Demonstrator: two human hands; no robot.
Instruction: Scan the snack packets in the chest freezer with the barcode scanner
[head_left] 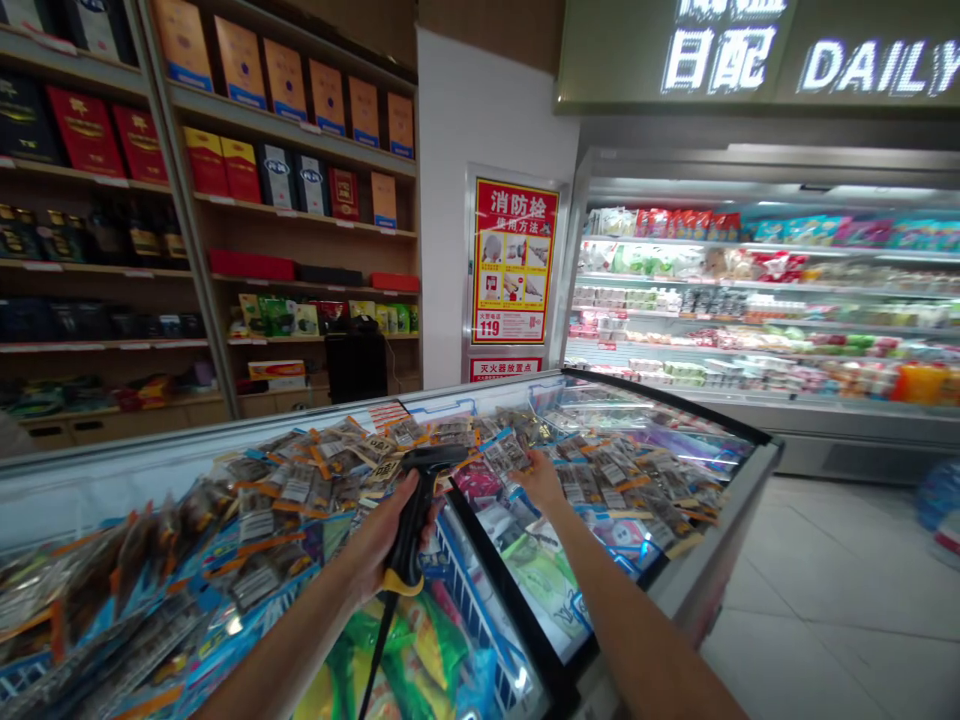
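My left hand [382, 535] is wrapped round the handle of a black and yellow barcode scanner [412, 525], its head level and its cable hanging down over the freezer. To the right, my right hand [541, 482] pinches the edge of a small snack packet [505, 453] with a printed label, just above the glass. Many similar packets [296, 485] with orange and blue edges are spread on the glass lids on both sides of my hands. Black lettered cards [384, 468] lie by the scanner head.
A chest freezer [739, 530] with sliding glass lids stands before me, bagged goods [405, 640] inside. Behind it are wooden shelves [300, 220] of boxed goods and a red fire hydrant poster [516, 260]. A lit refrigerated display [750, 300] stands right, beyond the tiled floor [810, 600].
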